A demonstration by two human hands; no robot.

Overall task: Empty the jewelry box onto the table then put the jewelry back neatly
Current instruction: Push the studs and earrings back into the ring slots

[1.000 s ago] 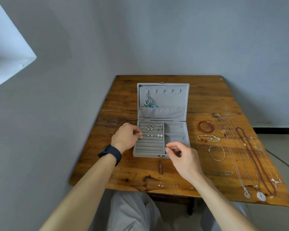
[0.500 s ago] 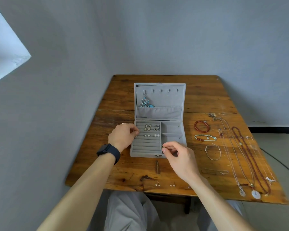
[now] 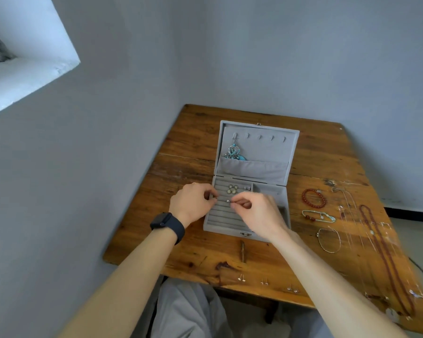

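A grey velvet jewelry box (image 3: pixel 285 212) lies open on the wooden table (image 3: pixel 193 152), its lid tilted back with a turquoise pendant (image 3: pixel 234 152) hung on a hook. Earrings (image 3: pixel 232 189) sit in the ribbed slots at the left of the tray. My left hand (image 3: pixel 192 201) rests at the tray's left edge, its fingers curled onto the slots. My right hand (image 3: pixel 257 213) is over the tray and pinches a small earring (image 3: pixel 230 201) at a slot. Whether the left fingers hold anything is hidden.
On the table right of the box lie a red bead bracelet (image 3: pixel 313 198), a teal bracelet (image 3: pixel 318 215), a thin bangle (image 3: pixel 329 240) and several long necklaces (image 3: pixel 386 259). Small stud earrings (image 3: pixel 241 278) lie by the front edge. Grey walls close in at left and behind.
My right hand moved left from the box's front edge to the ribbed slots with the earring. The left hand stayed at the tray's left edge. The camera turned left.
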